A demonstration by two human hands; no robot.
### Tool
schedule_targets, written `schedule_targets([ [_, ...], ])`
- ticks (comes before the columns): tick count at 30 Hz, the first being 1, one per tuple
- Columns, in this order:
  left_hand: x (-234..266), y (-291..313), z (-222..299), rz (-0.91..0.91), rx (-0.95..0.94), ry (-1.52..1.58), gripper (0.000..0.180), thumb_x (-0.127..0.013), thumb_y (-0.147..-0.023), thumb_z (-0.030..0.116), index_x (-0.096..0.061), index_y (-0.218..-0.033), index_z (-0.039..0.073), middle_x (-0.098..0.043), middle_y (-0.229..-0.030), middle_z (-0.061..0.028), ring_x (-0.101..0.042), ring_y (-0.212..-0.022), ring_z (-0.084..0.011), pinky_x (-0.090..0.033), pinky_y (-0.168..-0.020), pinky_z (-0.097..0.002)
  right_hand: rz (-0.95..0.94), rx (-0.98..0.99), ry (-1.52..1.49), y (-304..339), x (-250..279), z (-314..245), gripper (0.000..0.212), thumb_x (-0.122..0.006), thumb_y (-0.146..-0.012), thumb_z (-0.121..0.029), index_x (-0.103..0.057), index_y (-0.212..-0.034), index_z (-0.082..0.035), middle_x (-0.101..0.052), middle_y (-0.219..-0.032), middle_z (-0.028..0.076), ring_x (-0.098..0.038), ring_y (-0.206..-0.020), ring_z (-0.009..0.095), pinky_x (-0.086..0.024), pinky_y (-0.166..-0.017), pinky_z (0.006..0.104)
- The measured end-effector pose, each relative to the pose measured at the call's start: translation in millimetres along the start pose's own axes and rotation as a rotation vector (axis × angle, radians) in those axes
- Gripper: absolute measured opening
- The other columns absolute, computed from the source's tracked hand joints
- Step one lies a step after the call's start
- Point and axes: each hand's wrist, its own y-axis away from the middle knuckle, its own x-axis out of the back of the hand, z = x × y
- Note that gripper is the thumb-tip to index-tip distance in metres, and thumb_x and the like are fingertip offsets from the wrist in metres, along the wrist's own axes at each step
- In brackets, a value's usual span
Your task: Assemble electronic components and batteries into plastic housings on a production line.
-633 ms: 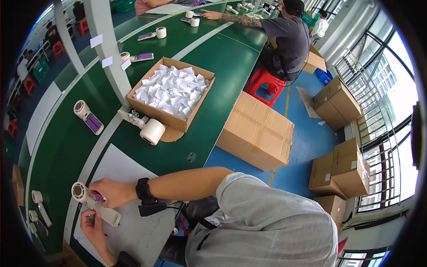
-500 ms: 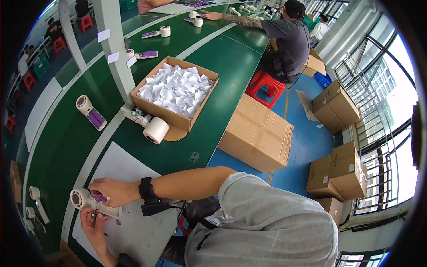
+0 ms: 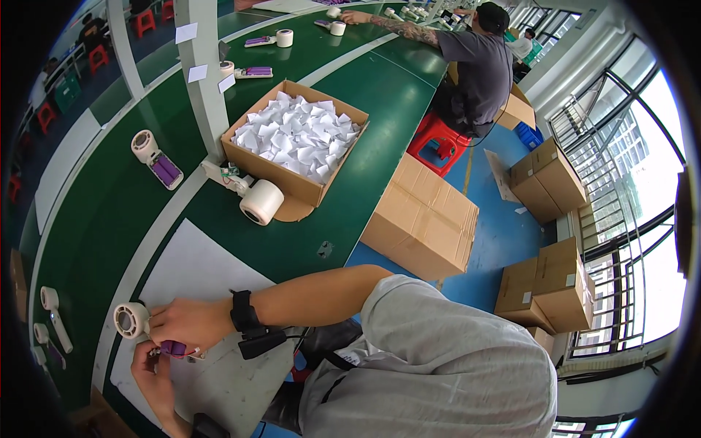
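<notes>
A white handheld fan (image 3: 131, 320) with a round head lies at the left end of the white sheet, its handle mostly hidden under my hands. My right hand (image 3: 191, 321), with a black band on its wrist, bends over the handle with its fingers closed on a purple battery pack (image 3: 174, 348). A red wire and a small white connector stick out from the pack's right side. Below it, my left hand (image 3: 152, 371) is closed at the near side of the handle, thumb and fingertips by the pack. What those fingertips pinch is partly hidden.
Beyond my hands stands an open carton (image 3: 321, 191) of white paper pieces, with a white fan (image 3: 261, 201) beside it against a grey post (image 3: 198, 95). Another fan with purple cells (image 3: 162, 166) lies on the green bench. A co-worker (image 3: 478, 69) sits on a red stool.
My right hand has turned over the handle, and the purple pack now sits lower, toward my left fingers. My left hand has shifted slightly. The whole view has tilted a little.
</notes>
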Motion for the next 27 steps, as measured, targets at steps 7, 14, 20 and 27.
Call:
schedule_targets([
  [7, 3.7, 4.5, 8.3, -0.041, -0.005, -0.113, 0.014, -0.058, -0.086, -0.004, -0.058, -0.100, -0.002, -0.057, -0.091, -0.0023, -0.052, -0.083, -0.0095, -0.043, -0.076, -0.0239, -0.076, -0.036, -0.049, 3.0, -7.3, 1.7, 0.036, -0.075, -0.064, -0.010, -0.054, -0.093, -0.008, -0.058, -0.093, 0.009, -0.058, -0.092, 0.032, -0.051, -0.071, 0.0407],
  [14, -11.6, -7.8, -4.6, 0.040, -0.063, -0.043, 0.025, -0.069, -0.080, -0.004, -0.064, -0.103, 0.002, -0.064, -0.090, -0.0041, -0.059, -0.080, -0.0113, -0.048, -0.070, -0.0249, -0.045, -0.174, -0.250, 6.4, 2.9, 5.5, 0.039, -0.069, -0.073, -0.003, -0.058, -0.110, -0.006, -0.061, -0.091, 0.014, -0.062, -0.083, 0.030, -0.050, -0.073, 0.0385],
  [20, 4.2, 2.1, 4.5, 0.009, -0.036, 0.116, 0.024, -0.064, -0.080, -0.006, -0.063, -0.102, 0.001, -0.064, -0.094, -0.0042, -0.060, -0.084, -0.0102, -0.050, -0.076, -0.0263, -0.094, -0.227, -0.221, -7.1, 2.2, -4.4, 0.025, -0.067, -0.078, -0.002, -0.056, -0.100, -0.004, -0.058, -0.088, 0.011, -0.058, -0.077, 0.025, -0.049, -0.071, 0.0323],
  [27, 6.0, 5.2, 13.1, 0.044, -0.024, -0.059, 0.019, -0.062, -0.078, -0.006, -0.066, -0.095, 0.001, -0.065, -0.091, -0.0070, -0.062, -0.081, -0.0115, -0.051, -0.073, -0.0274, -0.189, -0.203, -0.144, -8.6, 5.8, -10.3, 0.026, -0.067, -0.077, -0.001, -0.056, -0.101, -0.003, -0.059, -0.090, 0.012, -0.059, -0.077, 0.027, -0.049, -0.071, 0.0329],
])
